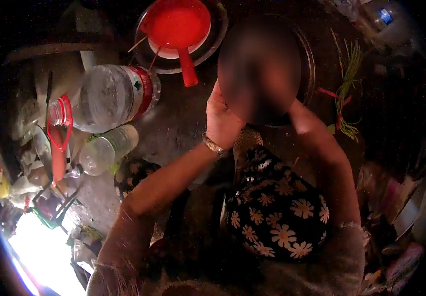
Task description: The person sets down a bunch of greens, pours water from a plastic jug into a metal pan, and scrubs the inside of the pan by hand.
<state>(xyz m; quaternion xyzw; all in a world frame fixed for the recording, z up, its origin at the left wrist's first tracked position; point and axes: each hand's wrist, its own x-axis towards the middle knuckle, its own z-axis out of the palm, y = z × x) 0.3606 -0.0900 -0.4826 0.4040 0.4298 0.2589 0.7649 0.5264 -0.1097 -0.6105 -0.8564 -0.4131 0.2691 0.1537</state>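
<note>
In the head view, we see our left hand (223,117) and right hand (301,117) reaching in from either side over a round, metal-rimmed vessel (312,64); the blurred patch hides the fingers, so we cannot tell whether either hand is apart, together or clamped on anything. The vessel sits ahead of us on the floor (178,113), whose edges are lost in the dark, between the red plastic dipper (179,27) on its left and the bundle of green stems (349,91) on its right. To work well here, we would judge it best to keep both wrists level above the rim, lean on neither side of it, and hold our left elbow clear of the large water bottle (106,96) and the smaller clear bottle (109,150), both lying on their sides.
</note>
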